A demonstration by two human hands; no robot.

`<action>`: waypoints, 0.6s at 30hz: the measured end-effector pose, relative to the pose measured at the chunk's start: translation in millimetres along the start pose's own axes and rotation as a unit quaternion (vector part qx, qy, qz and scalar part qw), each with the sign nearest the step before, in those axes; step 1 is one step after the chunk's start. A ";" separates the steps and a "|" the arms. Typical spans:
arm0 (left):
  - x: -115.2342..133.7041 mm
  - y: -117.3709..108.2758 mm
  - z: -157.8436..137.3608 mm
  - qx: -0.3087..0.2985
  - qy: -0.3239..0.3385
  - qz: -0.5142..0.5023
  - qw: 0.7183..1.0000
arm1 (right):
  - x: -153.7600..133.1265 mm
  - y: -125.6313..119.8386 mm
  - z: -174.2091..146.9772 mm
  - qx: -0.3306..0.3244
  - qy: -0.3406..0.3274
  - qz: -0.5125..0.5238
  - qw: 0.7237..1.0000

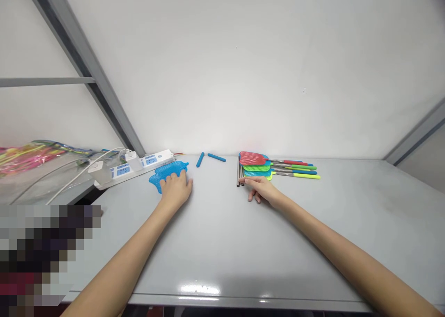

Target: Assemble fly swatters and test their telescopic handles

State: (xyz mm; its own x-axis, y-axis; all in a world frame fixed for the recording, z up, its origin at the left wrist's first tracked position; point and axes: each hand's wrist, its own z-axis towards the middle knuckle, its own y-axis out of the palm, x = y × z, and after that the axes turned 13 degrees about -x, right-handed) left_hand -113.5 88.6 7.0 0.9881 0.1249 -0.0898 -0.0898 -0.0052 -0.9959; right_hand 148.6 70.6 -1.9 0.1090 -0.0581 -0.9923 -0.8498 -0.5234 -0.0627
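Observation:
My left hand point(176, 187) lies over a blue mesh fly swatter head point(167, 172), its fingers spread on the plastic. My right hand point(262, 189) is at the near ends of several metal tubes point(238, 175), the index finger stretched to them and the other fingers loosely bent and apart. Just beyond that hand lies a stack of fly swatters with a red head point(253, 158) on top, and green and blue heads below. Their handle grips point(306, 176) point right. Two blue foam-like grips point(200, 160) lie loose between my hands, near the wall.
A white power strip point(152, 160) with plugged-in chargers and cables stands at the table's left edge. Clear bags with colourful items point(31, 164) are further left. The wall point(222, 76) closes the back of the grey table point(222, 243). A grey metal frame post point(104, 90) rises at left.

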 end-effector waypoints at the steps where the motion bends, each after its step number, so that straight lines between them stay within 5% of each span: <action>1: 0.8 -1.0 -1.4 0.011 -0.002 0.001 1.000 | 0.7 -1.2 -1.7 -0.014 0.004 -0.001 1.000; 9: 14.9 -7.9 -19.5 0.038 0.031 -0.004 0.999 | -12.2 -8.0 -32.1 -0.164 0.088 0.020 0.982; 18: 38.2 -19.3 -44.7 0.015 0.210 -0.076 0.975 | -31.0 -18.2 -50.8 -0.218 0.196 -0.047 0.955</action>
State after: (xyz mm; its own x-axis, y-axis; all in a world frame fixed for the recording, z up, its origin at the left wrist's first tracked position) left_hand -68.5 49.1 22.6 0.9539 -0.2947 0.0574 0.0637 0.0120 -0.9979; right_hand 186.9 38.8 35.3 0.4304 -0.2624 -0.8636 -0.5412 -0.8408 -0.0142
